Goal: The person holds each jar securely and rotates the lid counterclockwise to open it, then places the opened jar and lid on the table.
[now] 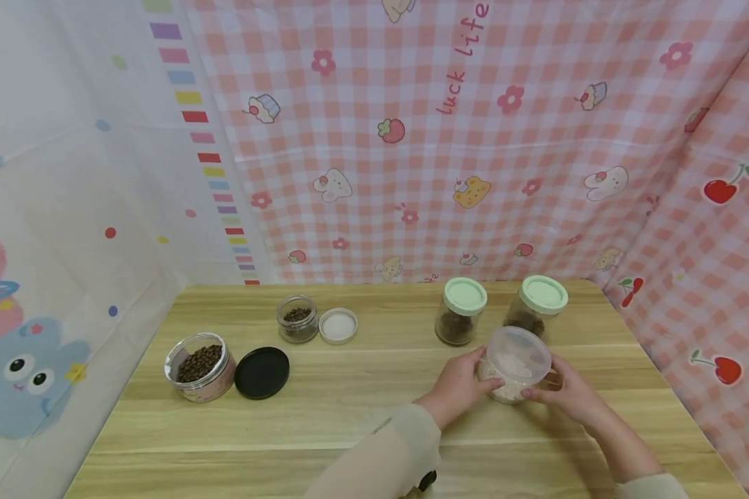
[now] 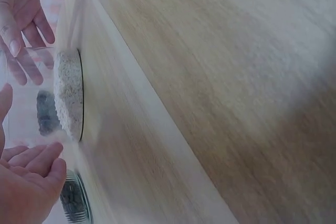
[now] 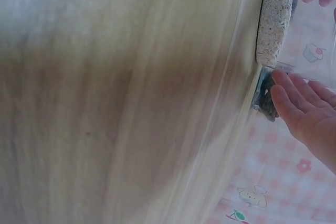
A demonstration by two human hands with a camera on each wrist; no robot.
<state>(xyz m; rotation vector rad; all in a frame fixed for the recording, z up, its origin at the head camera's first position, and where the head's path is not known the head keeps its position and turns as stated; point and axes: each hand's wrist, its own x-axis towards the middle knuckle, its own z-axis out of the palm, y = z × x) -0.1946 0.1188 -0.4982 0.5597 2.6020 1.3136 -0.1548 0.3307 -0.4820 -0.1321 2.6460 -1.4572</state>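
Both hands are round a clear round jar (image 1: 508, 395), which stands on the table with pale, flaky grains in its lower part. A translucent whitish lid (image 1: 519, 353) covers its top. The left hand (image 1: 455, 388) holds the jar's left side, thumb toward the front. On the opposite side, the right hand (image 1: 571, 396) has its thumb in front and its fingers farther back. The left wrist view shows the right fingers (image 2: 29, 66) through the clear wall. In the right wrist view, the grains (image 3: 275, 19) form a thick layer at the base.
Two green-lidded jars (image 1: 460, 326) (image 1: 526, 321) with dark contents stand behind the held jar. Leftward are an uncovered tub (image 1: 206, 388) of brown pellets, a black lid (image 1: 262, 373), a small uncovered jar (image 1: 297, 327) and a white lid (image 1: 338, 326). Patterned cloth (image 1: 362, 159) hangs behind the table.
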